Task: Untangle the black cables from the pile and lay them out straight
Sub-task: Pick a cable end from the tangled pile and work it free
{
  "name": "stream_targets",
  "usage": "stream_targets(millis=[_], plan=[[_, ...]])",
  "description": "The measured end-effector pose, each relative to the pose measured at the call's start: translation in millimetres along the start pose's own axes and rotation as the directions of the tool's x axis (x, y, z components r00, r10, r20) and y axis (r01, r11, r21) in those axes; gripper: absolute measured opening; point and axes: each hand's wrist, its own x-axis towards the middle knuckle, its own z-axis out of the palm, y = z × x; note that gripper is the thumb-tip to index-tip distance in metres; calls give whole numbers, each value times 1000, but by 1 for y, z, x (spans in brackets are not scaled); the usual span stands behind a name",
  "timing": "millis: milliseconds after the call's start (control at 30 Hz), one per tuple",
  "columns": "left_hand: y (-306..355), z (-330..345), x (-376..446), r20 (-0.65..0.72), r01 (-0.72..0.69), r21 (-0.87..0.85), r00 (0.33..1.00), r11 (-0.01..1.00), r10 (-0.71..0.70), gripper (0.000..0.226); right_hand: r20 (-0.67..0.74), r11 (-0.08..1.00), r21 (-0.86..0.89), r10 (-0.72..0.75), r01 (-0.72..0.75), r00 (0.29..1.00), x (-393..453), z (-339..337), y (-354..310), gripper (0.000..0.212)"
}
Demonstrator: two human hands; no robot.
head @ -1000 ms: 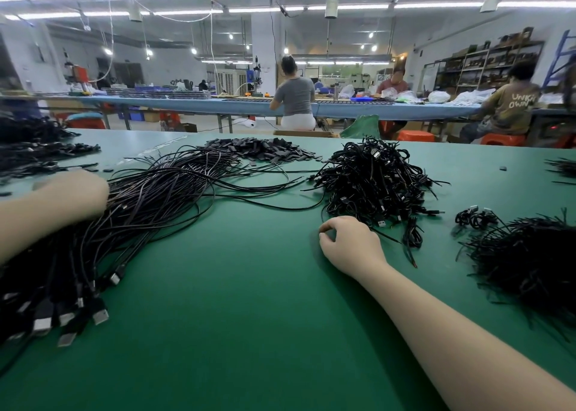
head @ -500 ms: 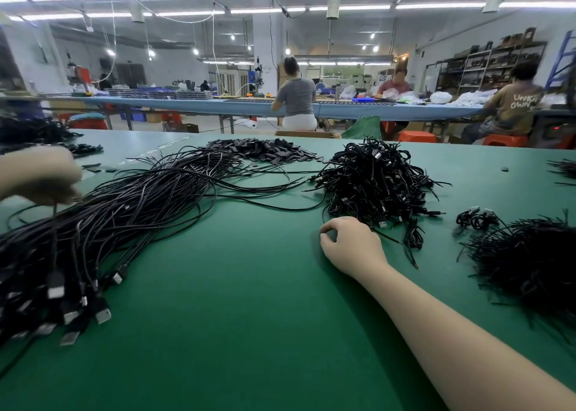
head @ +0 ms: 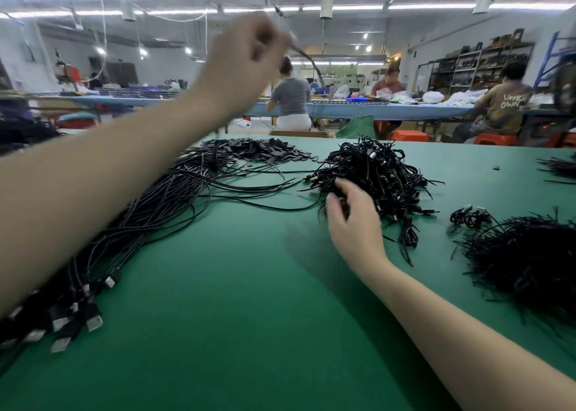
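Wide green counter (head: 237, 317) fills the view, and across its left side runs the big sweep of straightened black cables (head: 149, 211), plugs bunched at the near left edge. On the far right sits a bristly black heap (head: 526, 261), with a small coiled bundle (head: 469, 217) just beside it. Centre-right, the tangled pile (head: 371, 177) sits dense and knotted, and behind it lies a flat scatter of small black pieces (head: 258, 150). The left hand (head: 246, 58) is up high above the counter, blurred, fingers curled and pinching a single cable (head: 307, 60) that arcs down from it to the right. The right hand (head: 352, 217) is down at the near edge of the pile, fingers curled into the knot and gripping strands there. Beyond, people (head: 291, 99) sit at a long blue bench (head: 389, 110) with their backs mostly turned.
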Motion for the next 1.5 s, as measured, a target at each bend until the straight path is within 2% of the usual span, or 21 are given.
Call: stream_targets(millis=[100, 233, 300, 367, 467, 567, 667, 767, 800, 867, 933, 1033, 1167, 1200, 1267, 1300, 1333, 1400, 1433, 1467, 1500], plan=[[16, 67, -28, 369, 87, 38, 925, 996, -95, 22, -36, 884, 463, 84, -58, 996, 22, -25, -24, 30], [3, 108, -42, 392, 424, -231, 864, 875, -315, 30, 65, 918, 373, 120, -136, 991, 44, -56, -22, 37], [-10, 118, -53, 501, 577, -302, 773, 759, -389, 27, 54, 881, 434, 184, -189, 981, 49, -68, -11, 34], [-26, 119, -62, 663, 688, -270, 640, 673, -389, 22, 0, 799, 546, 300, -251, 954, 54, -81, -4, 32], [-50, 108, -70, 829, 715, -134, 460, 686, -317, 19, -112, 686, 667, 479, -291, 871, 60, -95, 4, 29], [-66, 93, -67, 805, 807, -134, 427, 575, -412, 20, -166, 692, 656, 521, -301, 837, 58, -96, 11, 29], [-77, 84, -60, 708, 883, -391, 469, 260, -528, 23, -65, 685, 660, 461, -308, 885, 57, -87, 9, 29], [-89, 76, -54, 640, 667, -706, 456, -239, -618, 17, 198, 734, 572, 309, -366, 930, 53, -80, 4, 29], [-92, 73, -53, 622, 564, -755, 456, -334, -637, 16, 329, 761, 514, 250, -395, 910, 50, -78, 2, 29], [-96, 68, -52, 605, 451, -791, 478, -413, -637, 14, 579, 800, 397, 161, -449, 799, 41, -71, -3, 28], [-94, 68, -53, 628, 497, -774, 520, -393, -578, 21, 743, 822, 299, 118, -485, 659, 32, -63, -8, 27], [-87, 68, -48, 670, 604, -731, 545, -319, -504, 42, 852, 838, 189, 119, -512, 509, 22, -50, -12, 26], [-72, 54, -40, 707, 655, -703, 601, -276, -373, 34, 876, 868, 15, 228, -497, 424, 13, -40, -6, 33], [-69, 49, -39, 728, 689, -683, 613, -244, -307, 34, 856, 871, -3, 256, -492, 448, 13, -39, -6, 34], [-64, 37, -37, 807, 784, -586, 587, -205, -63, 40, 760, 887, 2, 299, -462, 577, 17, -41, -6, 37], [-60, 32, -37, 844, 844, -517, 530, -141, 78, 40, 690, 899, 21, 304, -437, 657, 20, -45, -8, 39], [-55, 29, -38, 876, 888, -459, 452, 6, 169, 37, 623, 908, 56, 293, -415, 726, 24, -50, -10, 41], [-47, 35, -44, 956, 852, -294, 270, 434, 116, 34, 533, 905, 168, 251, -392, 808, 34, -63, -18, 40], [-42, 42, -46, 983, 800, -155, 181, 579, 13, 40, 512, 890, 231, 233, -394, 827, 38, -69, -25, 38], [-38, 51, -48, 988, 760, -38, 127, 649, -90, 47, 508, 871, 288, 214, -399, 835, 42, -74, -32, 36], [-35, 59, -50, 978, 737, 20, 126, 676, -167, 50, 519, 856, 333, 186, -397, 835, 44, -78, -40, 35]])
